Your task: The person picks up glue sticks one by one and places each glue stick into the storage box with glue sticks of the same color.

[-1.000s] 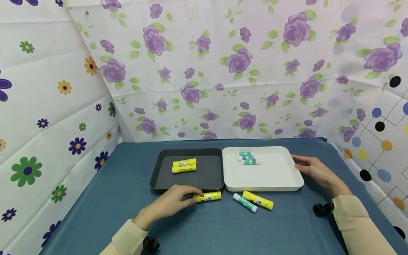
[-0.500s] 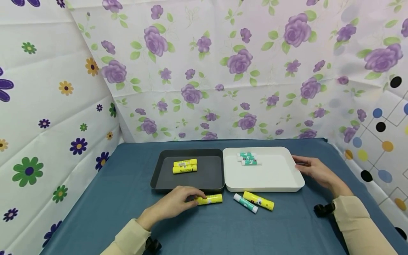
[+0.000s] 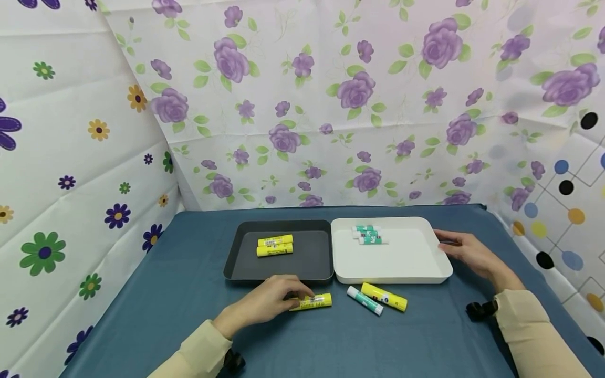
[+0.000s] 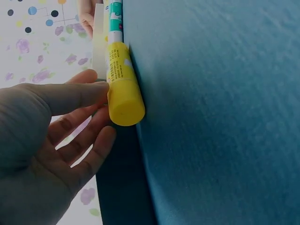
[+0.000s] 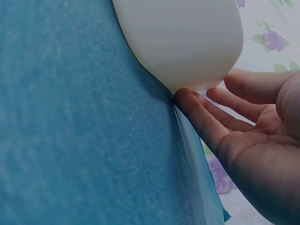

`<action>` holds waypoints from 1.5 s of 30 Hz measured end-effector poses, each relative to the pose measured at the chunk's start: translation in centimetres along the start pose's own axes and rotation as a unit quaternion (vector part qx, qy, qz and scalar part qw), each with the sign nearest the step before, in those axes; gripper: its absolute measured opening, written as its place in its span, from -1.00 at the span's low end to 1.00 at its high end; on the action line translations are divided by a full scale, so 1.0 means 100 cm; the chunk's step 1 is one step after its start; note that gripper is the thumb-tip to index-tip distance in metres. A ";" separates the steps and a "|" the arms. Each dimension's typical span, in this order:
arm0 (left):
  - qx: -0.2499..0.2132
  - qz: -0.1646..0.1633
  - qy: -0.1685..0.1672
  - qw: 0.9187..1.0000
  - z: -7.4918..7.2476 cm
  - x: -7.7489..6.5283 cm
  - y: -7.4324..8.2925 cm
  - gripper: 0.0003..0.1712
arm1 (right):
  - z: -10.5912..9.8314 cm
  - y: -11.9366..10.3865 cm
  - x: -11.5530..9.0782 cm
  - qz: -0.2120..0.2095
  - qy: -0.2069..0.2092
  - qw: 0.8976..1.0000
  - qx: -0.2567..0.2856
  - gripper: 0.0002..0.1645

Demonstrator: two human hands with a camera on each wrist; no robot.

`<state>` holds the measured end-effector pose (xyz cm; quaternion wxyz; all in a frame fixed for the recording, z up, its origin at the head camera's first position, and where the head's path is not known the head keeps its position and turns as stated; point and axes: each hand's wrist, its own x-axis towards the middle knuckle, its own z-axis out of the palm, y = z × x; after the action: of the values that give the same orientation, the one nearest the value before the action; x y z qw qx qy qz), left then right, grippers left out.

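Note:
My left hand (image 3: 267, 299) pinches a yellow glue stick (image 3: 315, 302) just in front of the dark grey tray (image 3: 231, 262). In the left wrist view, the thumb lies against the yellow cap (image 4: 126, 105), with the other fingers partly behind it. My right hand (image 3: 472, 254) touches the right end of the white tray (image 3: 402, 262) with fairly straight fingers, as the right wrist view also shows. Two yellow glue sticks (image 3: 275, 245) lie side by side in the grey tray. Three smaller green-and-white glue sticks (image 3: 371, 235) lie in the white one.
In front of the white tray, a green-and-white glue stick (image 3: 365, 301) and another yellow glue stick (image 3: 384, 297) lie slanted on the blue cloth (image 3: 378, 346). The trays stand edge to edge. Flowered sheets (image 3: 302, 105) hang behind and at the left.
My left hand has shifted slightly right and toward me, and the yellow glue stick has moved with it. The right hand and both trays look unchanged.

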<state>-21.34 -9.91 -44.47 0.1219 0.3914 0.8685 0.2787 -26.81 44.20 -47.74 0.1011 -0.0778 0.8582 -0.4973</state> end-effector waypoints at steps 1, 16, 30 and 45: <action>0.001 0.003 0.000 1.000 0.001 0.000 0.000 -0.62 | 0.000 0.000 0.000 0.000 0.000 1.000 0.000 -0.16; -0.016 -0.020 -0.076 0.997 0.001 0.003 -0.001 -0.54 | 0.000 -0.001 0.001 0.006 -0.003 1.000 -0.005 -0.15; -0.099 -0.003 -0.055 0.994 -0.004 0.010 0.006 -0.51 | 0.000 0.000 0.002 0.001 -0.001 1.000 -0.010 -0.14; -0.153 0.020 -0.008 0.988 -0.015 0.049 0.025 -0.52 | 0.001 -0.001 0.001 0.010 0.002 1.000 -0.005 -0.11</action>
<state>-23.69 -5.50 -41.78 0.1817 0.3874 0.8066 0.4077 -26.90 44.07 -47.71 0.1039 -0.0688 0.8618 -0.4917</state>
